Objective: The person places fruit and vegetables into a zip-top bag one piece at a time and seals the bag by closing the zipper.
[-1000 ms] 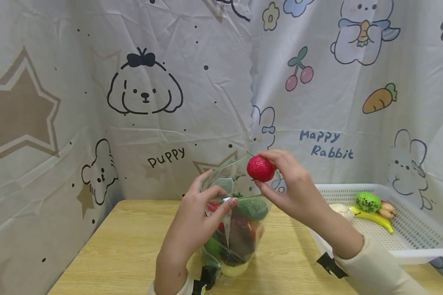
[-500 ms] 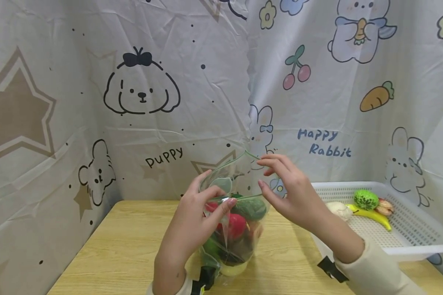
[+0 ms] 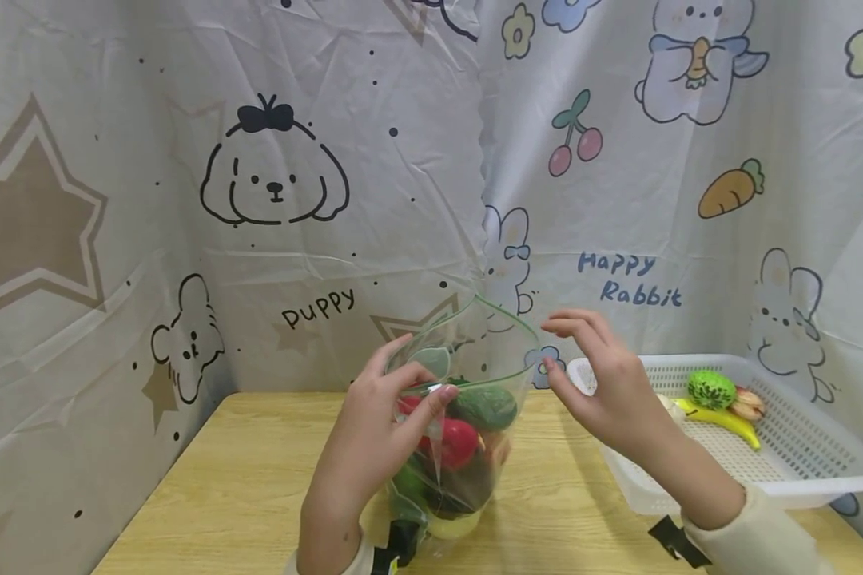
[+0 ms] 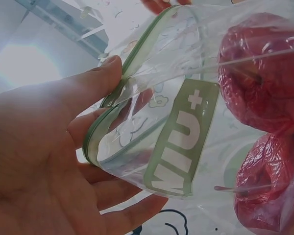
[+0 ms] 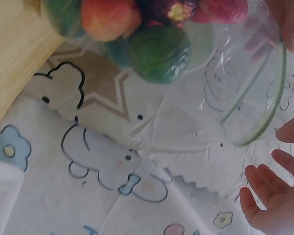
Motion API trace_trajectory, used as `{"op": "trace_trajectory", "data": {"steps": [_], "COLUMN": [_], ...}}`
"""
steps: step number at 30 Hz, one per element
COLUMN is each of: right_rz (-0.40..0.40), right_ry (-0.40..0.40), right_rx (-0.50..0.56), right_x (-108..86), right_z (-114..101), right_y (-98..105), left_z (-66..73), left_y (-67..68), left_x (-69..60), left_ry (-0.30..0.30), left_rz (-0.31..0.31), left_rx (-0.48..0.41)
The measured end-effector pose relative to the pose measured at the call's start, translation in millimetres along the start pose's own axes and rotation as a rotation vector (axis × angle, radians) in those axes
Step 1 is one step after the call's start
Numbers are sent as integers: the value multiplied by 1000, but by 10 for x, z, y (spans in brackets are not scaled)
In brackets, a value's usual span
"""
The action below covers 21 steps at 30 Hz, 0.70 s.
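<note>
The left hand's grip is closed to a pinch, thumb and forefinger on the green rim of the bag. The right hand holds nothing; its fingers are loosely bent, thumb apart, just beside the far side of the rim without touching it. The bag stands on the desk in front of the person, mouth gaping, packed with a red fruit, a green one and more below.

The film looks thin, limp and slick, so it would likely crumple and slide if held by the wall; the rim strip seems stiffer and the better place to take hold. The fruit is probably light but smooth, easiest held round its sides.

To the right, a white basket holds a banana and other pieces. A printed cloth hangs behind.
</note>
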State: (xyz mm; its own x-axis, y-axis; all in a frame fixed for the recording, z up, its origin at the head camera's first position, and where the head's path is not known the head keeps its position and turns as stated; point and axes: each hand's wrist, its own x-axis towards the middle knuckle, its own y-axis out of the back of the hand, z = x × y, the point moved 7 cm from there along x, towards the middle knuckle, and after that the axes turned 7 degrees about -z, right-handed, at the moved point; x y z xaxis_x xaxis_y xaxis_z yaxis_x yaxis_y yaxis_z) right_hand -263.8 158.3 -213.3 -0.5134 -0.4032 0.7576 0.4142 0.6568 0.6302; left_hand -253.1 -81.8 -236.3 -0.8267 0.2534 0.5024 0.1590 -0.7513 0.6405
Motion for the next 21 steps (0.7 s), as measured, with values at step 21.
{"op": "trace_trajectory", "data": {"steps": [21], "right_rz": [-385], "right_ry": [-490], "right_rx": [-101], "right_x": [-1021], "right_z": [1830], "right_y": [-111], "left_z": [-2], "left_y": [-8], "left_x": [52], "left_ry": [-18], "left_rz": [20], "left_rx": [-13]}}
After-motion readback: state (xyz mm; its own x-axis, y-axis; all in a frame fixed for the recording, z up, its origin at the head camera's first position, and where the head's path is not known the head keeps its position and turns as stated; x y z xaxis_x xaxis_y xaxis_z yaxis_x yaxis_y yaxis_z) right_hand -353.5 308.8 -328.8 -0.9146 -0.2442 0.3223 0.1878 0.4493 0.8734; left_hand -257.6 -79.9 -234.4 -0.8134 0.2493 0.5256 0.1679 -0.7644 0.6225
